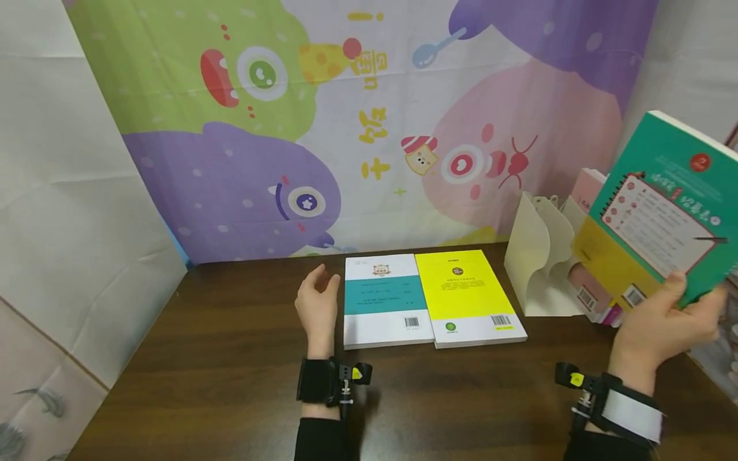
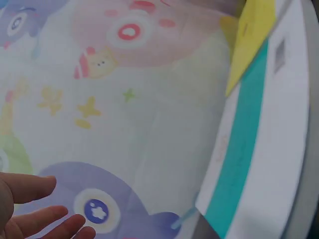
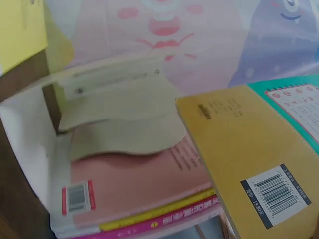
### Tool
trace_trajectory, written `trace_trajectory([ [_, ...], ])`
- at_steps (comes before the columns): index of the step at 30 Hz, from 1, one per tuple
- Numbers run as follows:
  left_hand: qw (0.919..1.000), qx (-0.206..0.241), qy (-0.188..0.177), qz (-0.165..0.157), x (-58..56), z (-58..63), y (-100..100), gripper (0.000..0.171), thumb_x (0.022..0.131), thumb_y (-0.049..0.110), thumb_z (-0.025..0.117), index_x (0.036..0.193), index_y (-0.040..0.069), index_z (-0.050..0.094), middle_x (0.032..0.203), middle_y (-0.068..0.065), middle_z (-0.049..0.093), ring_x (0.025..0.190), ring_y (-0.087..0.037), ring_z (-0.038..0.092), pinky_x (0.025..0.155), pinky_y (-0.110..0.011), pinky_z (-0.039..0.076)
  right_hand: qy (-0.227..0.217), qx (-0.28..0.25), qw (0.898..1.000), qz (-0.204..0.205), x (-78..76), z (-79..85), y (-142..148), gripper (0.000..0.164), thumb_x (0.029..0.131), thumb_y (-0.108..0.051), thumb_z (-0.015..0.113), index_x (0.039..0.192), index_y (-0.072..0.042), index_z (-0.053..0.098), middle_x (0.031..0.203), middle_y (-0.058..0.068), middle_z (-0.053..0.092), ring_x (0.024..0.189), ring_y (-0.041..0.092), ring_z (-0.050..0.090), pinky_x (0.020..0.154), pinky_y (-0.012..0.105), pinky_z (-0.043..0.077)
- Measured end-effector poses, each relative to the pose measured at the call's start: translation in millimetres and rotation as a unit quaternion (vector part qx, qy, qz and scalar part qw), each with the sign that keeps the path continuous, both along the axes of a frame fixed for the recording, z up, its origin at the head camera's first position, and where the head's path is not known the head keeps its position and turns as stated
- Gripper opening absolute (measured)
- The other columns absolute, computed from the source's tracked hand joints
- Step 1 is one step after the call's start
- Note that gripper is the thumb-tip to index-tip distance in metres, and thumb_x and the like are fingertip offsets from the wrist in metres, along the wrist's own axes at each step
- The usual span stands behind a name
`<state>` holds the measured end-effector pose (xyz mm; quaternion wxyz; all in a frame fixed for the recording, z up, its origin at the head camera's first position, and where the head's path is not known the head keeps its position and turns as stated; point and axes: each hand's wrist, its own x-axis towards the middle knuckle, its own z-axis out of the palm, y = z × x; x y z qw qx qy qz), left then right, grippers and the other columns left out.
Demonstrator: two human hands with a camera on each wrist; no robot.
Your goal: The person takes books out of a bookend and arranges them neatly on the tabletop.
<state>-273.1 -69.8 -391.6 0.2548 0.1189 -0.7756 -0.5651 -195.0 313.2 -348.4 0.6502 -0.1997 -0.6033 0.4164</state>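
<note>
My right hand holds a green and yellow book up at the right, thumb across its cover. In the right wrist view the book's yellow part with a barcode is near, but the hand is out of sight. My left hand is raised over the table, fingers loosely bent and holding nothing. Just right of it lies a white and teal book, and a yellow book lies against that one. The left wrist view shows the left fingers spread apart from the books.
A cream book rack stands at the right back of the brown table. Pink books and others stand in it, partly behind the held book. A cartoon curtain hangs along the back edge.
</note>
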Motion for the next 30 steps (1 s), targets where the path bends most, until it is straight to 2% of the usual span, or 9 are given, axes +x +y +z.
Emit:
trace_trajectory([
  [4,0.9994,0.009,0.031,-0.015,3.2,8.2,1,0.041,0.083,0.019,0.066,0.122,0.008,0.058,0.116,-0.013,0.061,0.108,-0.029,0.056,0.090,-0.041,0.045,0.043,0.015,0.998,0.040,5.7,8.6,-8,0.029,0.095,-0.016,0.046,0.123,-0.013,0.054,0.117,-0.006,0.062,0.108,0.009,0.057,0.092,0.023,0.044],
  [8,0.9978,0.015,0.059,-0.027,6.8,16.7,2,0.042,0.083,0.019,0.066,0.123,0.007,0.057,0.120,-0.012,0.058,0.110,-0.028,0.054,0.091,-0.043,0.044,0.049,0.000,0.997,0.058,7.7,16.8,-17,0.029,0.095,-0.015,0.046,0.123,-0.011,0.054,0.118,-0.003,0.061,0.109,0.011,0.057,0.093,0.024,0.043],
  [12,0.9967,0.020,0.072,-0.030,10.1,22.0,2,0.042,0.083,0.017,0.067,0.122,0.006,0.057,0.120,-0.013,0.058,0.111,-0.029,0.054,0.092,-0.043,0.044,0.030,0.008,0.998,0.046,4.2,17.3,-19,0.027,0.094,-0.017,0.047,0.120,-0.012,0.055,0.115,-0.003,0.063,0.106,0.010,0.058,0.090,0.022,0.044],
  [17,0.9968,0.013,0.071,-0.034,12.4,23.8,3,0.041,0.083,0.017,0.067,0.121,0.006,0.058,0.119,-0.013,0.058,0.110,-0.030,0.054,0.092,-0.042,0.045,0.030,0.026,0.999,0.030,4.6,16.9,-20,0.026,0.094,-0.017,0.048,0.118,-0.012,0.056,0.113,-0.003,0.064,0.104,0.009,0.059,0.087,0.020,0.045],
  [21,0.9963,0.015,0.071,-0.046,15.6,27.1,7,0.041,0.084,0.019,0.066,0.122,0.006,0.058,0.120,-0.012,0.057,0.111,-0.029,0.054,0.093,-0.042,0.044,0.075,0.022,0.996,0.052,9.9,24.0,-26,0.027,0.094,-0.012,0.049,0.120,-0.007,0.055,0.116,0.002,0.063,0.108,0.014,0.058,0.092,0.023,0.043],
  [25,0.9955,0.018,0.071,-0.060,18.0,30.9,10,0.042,0.085,0.023,0.065,0.123,0.008,0.057,0.121,-0.011,0.057,0.112,-0.029,0.053,0.093,-0.042,0.044,0.147,0.014,0.983,0.109,12.8,32.9,-31,0.029,0.092,-0.005,0.050,0.120,-0.002,0.053,0.118,0.008,0.062,0.112,0.020,0.056,0.097,0.029,0.041],
  [28,0.9943,0.020,0.078,-0.070,20.3,34.3,13,0.042,0.085,0.023,0.064,0.123,0.008,0.057,0.121,-0.009,0.057,0.112,-0.026,0.053,0.094,-0.042,0.043,0.175,0.008,0.974,0.145,12.8,37.1,-36,0.029,0.091,-0.002,0.050,0.119,0.000,0.053,0.118,0.011,0.061,0.112,0.022,0.055,0.097,0.031,0.041],
  [30,0.9931,0.022,0.086,-0.077,21.5,36.1,15,0.042,0.085,0.023,0.064,0.123,0.008,0.057,0.121,-0.009,0.057,0.112,-0.025,0.052,0.095,-0.041,0.042,0.173,0.011,0.973,0.154,11.7,38.4,-40,0.029,0.091,-0.003,0.050,0.120,0.000,0.053,0.117,0.011,0.061,0.111,0.023,0.055,0.096,0.031,0.042],
])
